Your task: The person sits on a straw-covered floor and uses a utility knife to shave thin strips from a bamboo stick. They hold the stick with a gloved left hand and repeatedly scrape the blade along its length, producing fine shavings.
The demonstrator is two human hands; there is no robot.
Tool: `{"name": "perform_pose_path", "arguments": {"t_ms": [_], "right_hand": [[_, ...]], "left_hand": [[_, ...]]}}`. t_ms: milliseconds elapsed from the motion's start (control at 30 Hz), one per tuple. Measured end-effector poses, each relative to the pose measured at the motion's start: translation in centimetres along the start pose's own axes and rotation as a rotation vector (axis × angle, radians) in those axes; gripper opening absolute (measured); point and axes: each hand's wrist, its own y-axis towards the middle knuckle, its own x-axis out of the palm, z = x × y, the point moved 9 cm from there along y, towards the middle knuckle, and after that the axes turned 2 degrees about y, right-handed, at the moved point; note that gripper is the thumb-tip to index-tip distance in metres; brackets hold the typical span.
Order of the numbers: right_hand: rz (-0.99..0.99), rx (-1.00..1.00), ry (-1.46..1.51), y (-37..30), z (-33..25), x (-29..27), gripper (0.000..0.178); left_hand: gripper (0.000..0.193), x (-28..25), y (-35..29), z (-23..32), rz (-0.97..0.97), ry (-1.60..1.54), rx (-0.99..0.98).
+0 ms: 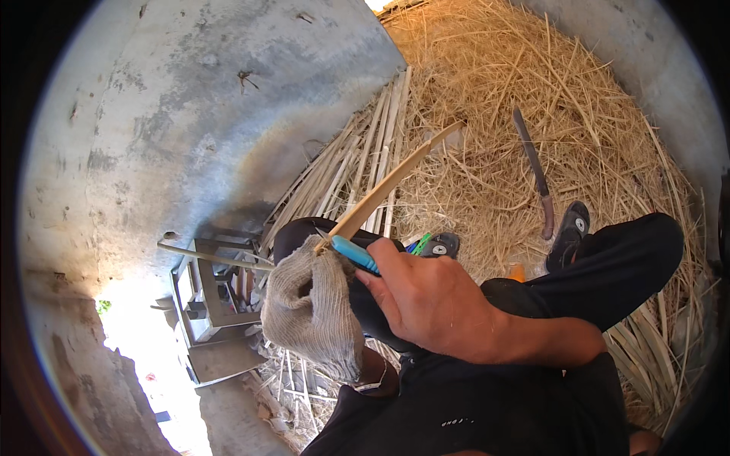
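My left hand (315,304), in a grey knitted glove, is closed around a long pale bamboo strip (391,180). The strip slants up and to the right from the glove, narrowing toward its far end. A thinner stick (217,257) juts out leftward from beside the glove; whether it belongs to the same strip I cannot tell. In my bare right hand (445,308) is a knife with a bright blue handle (354,255), gripped with the thumb along it. Its small blade meets the strip just above the glove and is mostly hidden.
Straw-like shavings (487,76) cover the floor. A machete (536,163) lies on them, ahead of my right shoe (569,237). Long split strips (357,163) are stacked along the left wall (190,99). A wooden frame (220,334) with items inside stands left of my knees.
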Motion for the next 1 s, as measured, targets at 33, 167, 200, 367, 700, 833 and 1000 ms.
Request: {"name": "perform_pose_path", "arguments": {"t_ms": [33,167,200,367,700,833,1000], "right_hand": [[0.011,0.024,-0.031,0.1,0.9,0.1,0.024],[0.023,0.038,-0.051,1.0,3.0,1.3,0.024],[0.021,0.028,-0.054,1.1,2.4,1.2,0.024],[0.01,0.068,-0.079,1.0,3.4,2.1,0.024],[0.018,0.049,-0.108,1.4,2.4,3.1,0.022],[-0.008,0.074,-0.104,1.2,3.3,3.6,0.021],[-0.037,0.143,-0.134,1.5,3.6,2.4,0.021]], "left_hand": [[0.015,0.0,-0.1,-0.1,0.028,-0.065,0.027],[0.014,-0.2,0.0,0.0,0.12,-0.204,0.002],[0.014,-0.2,0.2,-0.1,0.121,-0.214,-0.037],[0.014,-0.1,0.3,0.0,0.102,-0.235,-0.045],[0.013,-0.3,0.3,-1.6,0.117,-0.265,-0.102],[0.012,-0.6,0.4,-1.4,0.103,-0.148,0.013],[0.013,-0.2,0.1,-1.7,0.094,-0.279,-0.136]]}}
